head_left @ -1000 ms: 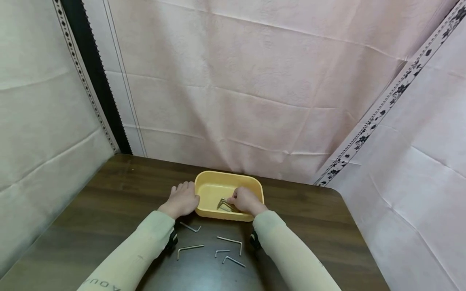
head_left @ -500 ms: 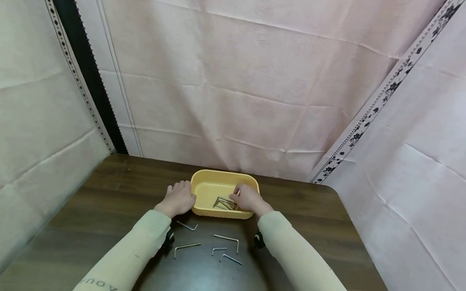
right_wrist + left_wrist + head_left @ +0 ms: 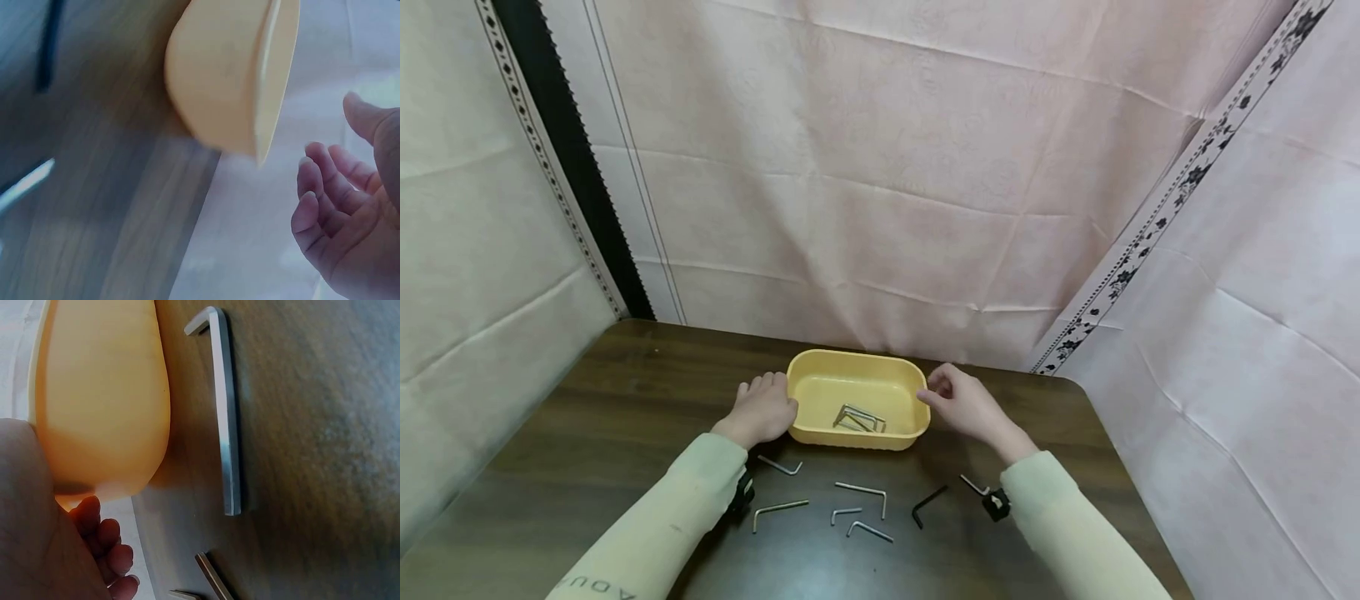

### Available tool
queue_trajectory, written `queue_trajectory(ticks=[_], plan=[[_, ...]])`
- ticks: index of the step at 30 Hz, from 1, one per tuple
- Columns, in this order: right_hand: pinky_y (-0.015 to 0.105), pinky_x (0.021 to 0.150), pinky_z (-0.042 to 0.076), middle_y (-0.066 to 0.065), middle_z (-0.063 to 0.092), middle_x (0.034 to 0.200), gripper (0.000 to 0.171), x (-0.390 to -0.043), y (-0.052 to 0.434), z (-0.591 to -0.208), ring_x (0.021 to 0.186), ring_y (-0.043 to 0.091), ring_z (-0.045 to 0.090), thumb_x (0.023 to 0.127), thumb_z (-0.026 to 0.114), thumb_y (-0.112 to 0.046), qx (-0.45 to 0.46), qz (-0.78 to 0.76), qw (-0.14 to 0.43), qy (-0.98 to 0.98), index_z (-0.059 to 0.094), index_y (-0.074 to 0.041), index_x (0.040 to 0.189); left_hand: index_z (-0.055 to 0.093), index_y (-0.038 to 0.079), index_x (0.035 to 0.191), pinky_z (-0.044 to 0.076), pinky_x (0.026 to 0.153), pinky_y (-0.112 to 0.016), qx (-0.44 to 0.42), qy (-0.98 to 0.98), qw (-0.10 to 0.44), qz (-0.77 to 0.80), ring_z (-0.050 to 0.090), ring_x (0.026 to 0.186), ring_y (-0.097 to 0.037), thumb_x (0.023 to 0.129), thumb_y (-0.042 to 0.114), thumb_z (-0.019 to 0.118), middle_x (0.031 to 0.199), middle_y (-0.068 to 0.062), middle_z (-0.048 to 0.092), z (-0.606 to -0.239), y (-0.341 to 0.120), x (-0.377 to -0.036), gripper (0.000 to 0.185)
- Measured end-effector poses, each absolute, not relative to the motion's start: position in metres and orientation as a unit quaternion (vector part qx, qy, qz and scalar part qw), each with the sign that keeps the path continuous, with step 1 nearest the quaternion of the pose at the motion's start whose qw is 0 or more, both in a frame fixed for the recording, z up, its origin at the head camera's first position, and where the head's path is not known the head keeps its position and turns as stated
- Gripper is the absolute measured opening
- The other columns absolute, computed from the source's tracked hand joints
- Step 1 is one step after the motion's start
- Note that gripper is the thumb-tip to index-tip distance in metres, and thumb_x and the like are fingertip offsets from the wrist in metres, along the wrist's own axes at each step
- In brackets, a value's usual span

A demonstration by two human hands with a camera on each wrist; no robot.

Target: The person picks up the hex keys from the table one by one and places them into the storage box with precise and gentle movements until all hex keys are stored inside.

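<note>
tray (image 3: 820,392): smooth plastic | hex keys (image 3: 223,412): shiny metal | tabletop (image 3: 655,400): glossy wood-grain | backdrop (image 3: 880,167): creased matt cloth

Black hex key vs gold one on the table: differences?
Size: the gold hex key appears to have a longer long arm than the black hex key.
Angle, head view: the black hex key's long arm slants more steeply than the gold hex key's.
Shared: both are L-shaped and lie on the table.

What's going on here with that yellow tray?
A person's left hand holds the left end of the yellow tray. Their right hand is beside its right end, with nothing visible in its grasp. A few bent metal rods lie inside; seven more rods are scattered on the table.
</note>
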State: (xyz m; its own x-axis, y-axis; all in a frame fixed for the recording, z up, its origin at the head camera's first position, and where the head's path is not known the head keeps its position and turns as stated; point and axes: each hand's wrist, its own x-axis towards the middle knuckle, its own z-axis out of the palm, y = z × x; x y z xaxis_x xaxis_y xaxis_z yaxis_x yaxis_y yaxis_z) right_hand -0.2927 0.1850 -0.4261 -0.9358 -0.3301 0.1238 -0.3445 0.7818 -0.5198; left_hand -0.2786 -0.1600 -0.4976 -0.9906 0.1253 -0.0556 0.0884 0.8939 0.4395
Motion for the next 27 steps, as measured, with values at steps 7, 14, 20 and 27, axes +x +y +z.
queue_trajectory(ticks=[7, 14, 20, 27], plan=[[0.033, 0.068, 0.047, -0.002, 0.06, 0.086, 0.043, -0.285, 0.227, -0.44, 0.076, 0.013, 0.056, 0.083, 0.074, -0.044, 0.166, 0.266, -0.031, -0.949, 0.062, -0.01, 0.108, 0.047, 0.002, 0.114, 0.025, 0.077, -0.044, 0.052, 0.972, 0.043, 0.223, 0.038, 0.087, -0.029, 0.097, 0.026, 0.042, 0.098, -0.01, 0.045, -0.498, -0.16, -0.279, 0.03], [0.036, 0.073, 0.047, -0.002, 0.06, 0.092, 0.046, -0.274, 0.264, -0.456, 0.083, 0.014, 0.056, 0.083, 0.075, -0.042, 0.159, 0.254, -0.108, -0.948, 0.062, -0.007, 0.111, 0.047, 0.001, 0.115, 0.024, 0.078, -0.044, 0.052, 0.972, 0.043, 0.224, 0.037, 0.088, -0.029, 0.097, 0.026, 0.042, 0.099, -0.01, 0.044, -0.497, -0.159, -0.279, 0.031], [0.035, 0.07, 0.045, -0.001, 0.059, 0.09, 0.042, -0.263, 0.286, -0.475, 0.08, 0.016, 0.055, 0.083, 0.075, -0.038, 0.177, 0.261, -0.159, -0.936, 0.062, -0.008, 0.109, 0.046, -0.001, 0.121, 0.026, 0.081, -0.046, 0.054, 0.973, 0.045, 0.218, 0.038, 0.091, -0.029, 0.098, 0.027, 0.042, 0.105, -0.013, 0.046, -0.496, -0.158, -0.279, 0.036], [0.035, 0.07, 0.043, 0.005, 0.057, 0.092, 0.041, -0.258, 0.292, -0.491, 0.082, 0.019, 0.052, 0.08, 0.079, -0.034, 0.184, 0.29, -0.175, -0.923, 0.061, -0.006, 0.105, 0.045, -0.001, 0.122, 0.026, 0.082, -0.047, 0.053, 0.974, 0.046, 0.217, 0.038, 0.093, -0.03, 0.098, 0.027, 0.042, 0.107, -0.013, 0.046, -0.496, -0.158, -0.278, 0.037]])
